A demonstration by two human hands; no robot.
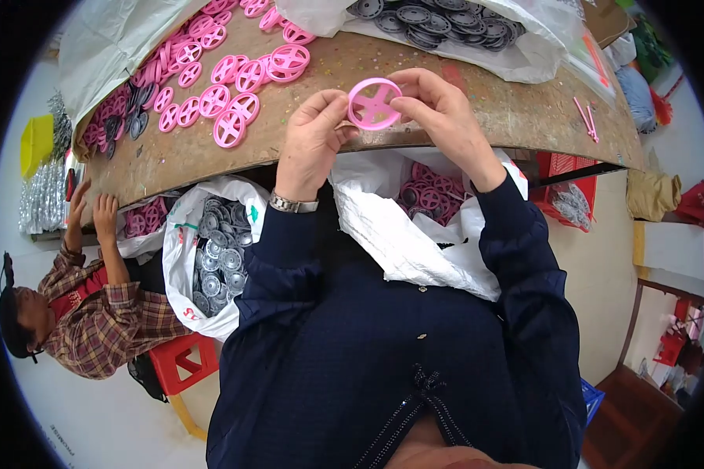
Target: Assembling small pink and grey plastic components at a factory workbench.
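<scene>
Between my two hands, just over the table's near edge, is a pink plastic wheel rim [375, 104] with spokes. My left hand [314, 133], with a metal watch on its wrist, pinches the rim's left side between thumb and fingers. On the opposite side my right hand [440, 111] grips the rim, thumb at its front and fingers behind the top edge. Loose pink wheel rims [228, 127] lie on the table to the left of my hands. Farther back, grey discs [438, 22] are heaped on a white sack.
The brown table [332, 66] curves across. Below its edge stand a white sack of grey discs [225, 258] and a white sack of pink wheels [391, 234]. A co-worker [105, 313] sits at left. Pink sticks [585, 119] lie right; a red crate [575, 195] stands beneath.
</scene>
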